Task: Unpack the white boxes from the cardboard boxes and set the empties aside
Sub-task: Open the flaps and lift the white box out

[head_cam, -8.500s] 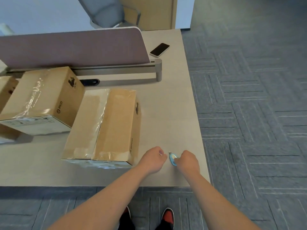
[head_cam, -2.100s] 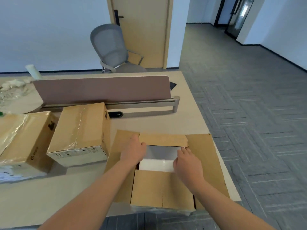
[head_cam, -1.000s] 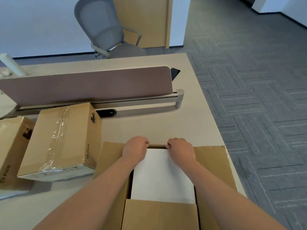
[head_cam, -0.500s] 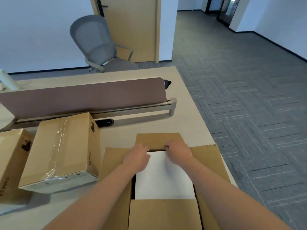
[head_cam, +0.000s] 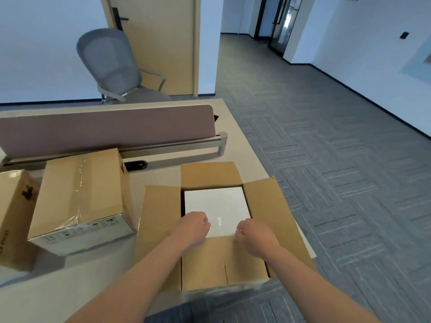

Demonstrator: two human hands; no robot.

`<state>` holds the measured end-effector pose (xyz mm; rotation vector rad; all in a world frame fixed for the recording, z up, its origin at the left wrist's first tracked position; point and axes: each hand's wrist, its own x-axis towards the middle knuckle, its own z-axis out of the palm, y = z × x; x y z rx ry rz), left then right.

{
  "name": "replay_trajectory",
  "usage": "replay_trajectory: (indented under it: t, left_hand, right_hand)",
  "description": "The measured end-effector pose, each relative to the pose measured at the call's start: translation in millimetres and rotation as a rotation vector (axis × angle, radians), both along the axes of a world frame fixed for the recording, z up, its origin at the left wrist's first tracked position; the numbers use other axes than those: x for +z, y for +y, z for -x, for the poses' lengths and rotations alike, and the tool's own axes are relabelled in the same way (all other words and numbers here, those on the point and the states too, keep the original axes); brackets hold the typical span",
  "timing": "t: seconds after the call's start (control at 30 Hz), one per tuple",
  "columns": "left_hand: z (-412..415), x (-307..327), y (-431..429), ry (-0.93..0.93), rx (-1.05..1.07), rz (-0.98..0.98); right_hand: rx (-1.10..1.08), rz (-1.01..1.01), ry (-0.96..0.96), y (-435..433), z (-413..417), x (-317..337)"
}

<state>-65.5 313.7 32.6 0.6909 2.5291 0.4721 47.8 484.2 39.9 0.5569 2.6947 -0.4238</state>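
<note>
White box (head_cam: 215,201) lies flat inside the opened cardboard box (head_cam: 161,220), its near edge beneath both hands. The left hand (head_cam: 192,228) sits knuckles-up, fingers curled, on the near left part of the white top. The right hand (head_cam: 255,236) is curled at the near right edge, where the white top meets the near flap. Both sets of fingertips are hidden, so I cannot tell whether they grip the box or merely rest on it. All four flaps are folded outward. Just to the left stands a taped cardboard box (head_cam: 79,190), with another carton (head_cam: 14,217) beyond it, all on the tabletop (head_cam: 70,287) before a brown divider panel (head_cam: 105,129). A grey chair (head_cam: 112,64) stands behind.
</note>
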Motion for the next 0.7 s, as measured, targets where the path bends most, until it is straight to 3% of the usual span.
replay_trajectory:
  t: [0.07,0.17,0.37,0.6,0.7]
  left_hand:
    - [-14,1,-2,-0.002,-0.006,0.036]
    - [-35,10,-5,0.021,-0.012,0.046]
    - [-90,45,-13,0.241,0.036,0.05]
    - [-147,48,-30,0.056,0.016,0.189]
    - [-161,30,-40,0.028,0.006,0.223]
  right_hand:
    - [0.058,-0.003,-0.015,-3,-13,0]
    - [0.063,-0.011,0.128,-7,-27,9]
    - [-0.025,-0.13,0.311,-20,-65,46]
    - [-0.039,-0.124,-0.03,-39,-120,44]
    - [0.007,-0.128,-0.066,-44,-136,26]
